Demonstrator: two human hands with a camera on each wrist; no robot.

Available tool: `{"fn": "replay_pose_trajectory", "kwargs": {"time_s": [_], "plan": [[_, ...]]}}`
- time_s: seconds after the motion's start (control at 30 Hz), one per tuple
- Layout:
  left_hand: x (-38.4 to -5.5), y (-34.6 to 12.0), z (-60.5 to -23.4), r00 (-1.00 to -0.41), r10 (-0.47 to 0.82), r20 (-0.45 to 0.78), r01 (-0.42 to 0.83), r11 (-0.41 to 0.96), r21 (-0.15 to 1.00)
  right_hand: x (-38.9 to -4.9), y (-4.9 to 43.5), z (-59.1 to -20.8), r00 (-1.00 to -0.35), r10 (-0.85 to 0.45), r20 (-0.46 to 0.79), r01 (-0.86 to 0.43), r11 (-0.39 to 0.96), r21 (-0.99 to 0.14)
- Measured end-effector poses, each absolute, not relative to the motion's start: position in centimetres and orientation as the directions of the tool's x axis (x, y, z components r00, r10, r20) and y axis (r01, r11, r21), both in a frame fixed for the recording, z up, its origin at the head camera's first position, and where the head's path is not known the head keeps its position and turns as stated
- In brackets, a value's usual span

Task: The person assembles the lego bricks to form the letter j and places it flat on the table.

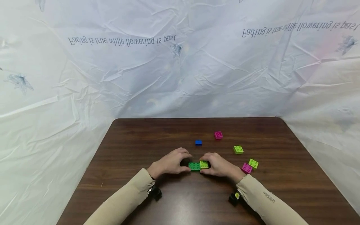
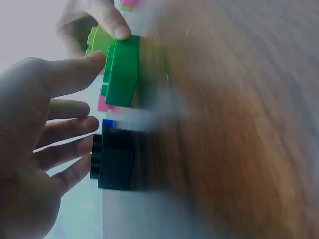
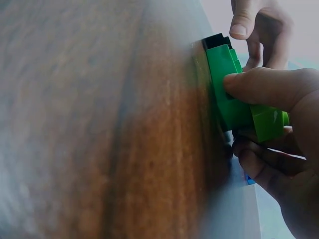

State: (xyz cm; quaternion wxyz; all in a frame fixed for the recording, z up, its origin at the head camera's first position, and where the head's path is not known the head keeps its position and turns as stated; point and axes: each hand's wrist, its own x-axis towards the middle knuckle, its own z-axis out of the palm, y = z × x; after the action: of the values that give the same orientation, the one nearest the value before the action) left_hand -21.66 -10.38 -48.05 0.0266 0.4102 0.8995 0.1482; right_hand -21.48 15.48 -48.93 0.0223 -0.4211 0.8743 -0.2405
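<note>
My right hand (image 1: pixel 220 165) grips a dark green toy building brick (image 1: pixel 194 167), its thumb on the brick's near side and its fingers behind. A lime brick (image 3: pixel 269 122) sits on top of the green one's right end, within the same grasp. My left hand (image 1: pixel 172 161) curves loosely around the left side, fingers spread and apart from the bricks. Below those fingers, a black brick (image 2: pixel 115 160) stands on the table in the left wrist view, just beyond the green brick's left end. From the head view it is mostly hidden by the left hand.
Behind the hands lie a small blue brick (image 1: pixel 198 142) and an upturned magenta brick (image 1: pixel 218 135). To the right are a lime brick (image 1: pixel 238 150), a second lime brick (image 1: pixel 253 164) and a magenta brick (image 1: pixel 247 168) touching it. White printed sheeting (image 1: pixel 180 78) surrounds the brown table (image 1: pixel 135 134).
</note>
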Motion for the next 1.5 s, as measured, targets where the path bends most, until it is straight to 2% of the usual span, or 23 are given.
{"fn": "replay_pose_trajectory", "kwargs": {"time_s": [0.2,0.4,0.63,1.5], "plan": [[-21.6,-11.2,-48.3,-0.679,0.728,0.096,0.721,0.638,0.27,-21.3,15.6,-49.2,-0.654,-0.74,0.159,-0.719,0.543,-0.434],[-21.3,-11.8,-48.7,-0.722,0.687,0.087,0.681,0.682,0.265,-21.2,15.7,-49.4,-0.656,-0.737,0.163,-0.72,0.546,-0.428],[-20.9,-12.3,-48.7,-0.753,0.651,0.094,0.646,0.705,0.291,-21.1,15.7,-49.3,-0.652,-0.739,0.169,-0.723,0.54,-0.431],[-21.0,-13.1,-49.8,-0.776,0.623,0.099,0.617,0.717,0.326,-21.4,15.6,-49.3,-0.635,-0.748,0.192,-0.743,0.525,-0.414]]}}
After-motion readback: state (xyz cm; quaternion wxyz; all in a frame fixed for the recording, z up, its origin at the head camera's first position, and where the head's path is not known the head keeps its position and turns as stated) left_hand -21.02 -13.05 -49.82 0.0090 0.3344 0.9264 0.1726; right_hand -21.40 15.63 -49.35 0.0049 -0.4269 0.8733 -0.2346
